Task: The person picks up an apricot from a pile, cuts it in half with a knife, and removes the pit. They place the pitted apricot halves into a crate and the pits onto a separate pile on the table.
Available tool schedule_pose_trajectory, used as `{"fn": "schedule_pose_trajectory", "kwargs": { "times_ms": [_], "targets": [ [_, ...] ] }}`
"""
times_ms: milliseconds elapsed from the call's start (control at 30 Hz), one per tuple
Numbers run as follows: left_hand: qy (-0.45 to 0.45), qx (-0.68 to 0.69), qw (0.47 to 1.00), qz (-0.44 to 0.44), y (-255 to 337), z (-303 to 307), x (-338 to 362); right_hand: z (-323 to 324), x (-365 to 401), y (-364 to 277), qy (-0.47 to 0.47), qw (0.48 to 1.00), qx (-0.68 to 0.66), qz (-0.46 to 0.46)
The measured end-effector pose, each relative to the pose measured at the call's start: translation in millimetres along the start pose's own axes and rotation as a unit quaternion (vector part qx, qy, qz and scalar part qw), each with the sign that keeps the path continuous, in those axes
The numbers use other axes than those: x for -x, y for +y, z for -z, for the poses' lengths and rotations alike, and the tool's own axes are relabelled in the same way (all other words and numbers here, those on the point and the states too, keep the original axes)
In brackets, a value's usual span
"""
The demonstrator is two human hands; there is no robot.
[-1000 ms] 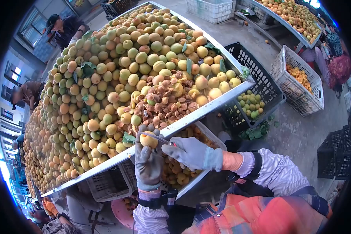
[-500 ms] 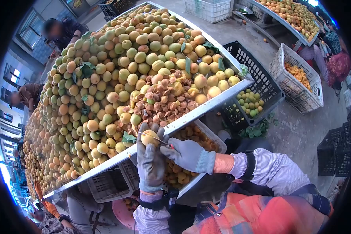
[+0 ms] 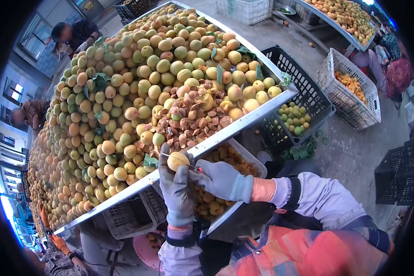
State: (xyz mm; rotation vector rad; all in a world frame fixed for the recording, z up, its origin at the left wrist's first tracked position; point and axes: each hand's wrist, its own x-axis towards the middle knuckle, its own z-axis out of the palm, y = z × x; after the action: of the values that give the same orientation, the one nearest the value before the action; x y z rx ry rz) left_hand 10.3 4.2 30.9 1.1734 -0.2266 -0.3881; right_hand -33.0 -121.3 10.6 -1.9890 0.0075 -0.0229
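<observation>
A worktop (image 3: pixel 244 121) with a pale metal rim is filling most of the view, and it is carrying a broad heap of apricots (image 3: pixel 124 92) in green, yellow and orange. Two people are bending over its far left side. To the right, a black crate (image 3: pixel 303 83) is standing by the worktop's corner, holding smaller greenish fruit (image 3: pixel 295 117), and beyond it a white crate (image 3: pixel 354 112) is holding orange pieces (image 3: pixel 351 86). Below the front rim, a tray (image 3: pixel 261 169) is holding cut fruit (image 3: pixel 214 209), and a grey crate (image 3: pixel 129 221) is sitting to its left. Near the front rim, a pile of brown pits (image 3: pixel 198 117) is lying against the apricots.

Both hands, in grey gloves, are working just in front of the rim, above the tray. The right hand (image 3: pixel 223 179) is closing firmly around the handle of a knife (image 3: pixel 198 170). The left hand (image 3: pixel 177 188) is curling its fingers partway, gripping a single yellow apricot (image 3: pixel 175 166) near the fingertips. The thin blade is crossing this apricot's upper side, its tip showing past the left edge; how deep it is biting, I cannot tell.
</observation>
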Motion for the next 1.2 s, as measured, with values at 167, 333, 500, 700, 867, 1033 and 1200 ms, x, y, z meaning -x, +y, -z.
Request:
{"fn": "schedule_pose_trajectory", "kwargs": {
  "times_ms": [167, 333, 500, 700, 867, 1033, 1200],
  "targets": [
    [0.008, 0.031, 0.999, 0.035, -4.1, 7.7, 3.3, -6.0, 1.4, 2.6, 0.01, 1.0, 0.01, 0.02],
    [0.027, 0.201, 0.974, 0.104, -5.2, 9.5, 3.3, -3.6, 2.2, -5.0, -0.024, 0.999, 0.025, -0.021],
    [0.029, 0.002, 0.999, 0.03, 5.4, -6.7, 4.5, -8.9, -2.1, -0.3, -0.007, 1.0, -0.009, -0.005],
    [0.046, -0.028, 0.998, 0.027, -7.9, 10.2, 2.1, -12.2, -2.1, 4.5, -0.013, 0.999, -0.033, -0.001],
    [0.033, 0.122, 0.985, 0.117, -12.8, 15.4, 3.0, -13.3, -1.1, 5.6, 0.001, 1.0, 0.027, 0.008],
    [0.065, 0.038, 0.994, 0.077, -6.8, 5.9, 4.0, -13.8, -2.5, 4.2, -0.001, 1.0, -0.001, 0.011],
    [0.053, -0.052, 0.997, 0.036, -7.4, 12.9, 2.6, -12.0, -3.8, 4.9, 0.005, 1.0, -0.006, 0.024]
  ]
}}
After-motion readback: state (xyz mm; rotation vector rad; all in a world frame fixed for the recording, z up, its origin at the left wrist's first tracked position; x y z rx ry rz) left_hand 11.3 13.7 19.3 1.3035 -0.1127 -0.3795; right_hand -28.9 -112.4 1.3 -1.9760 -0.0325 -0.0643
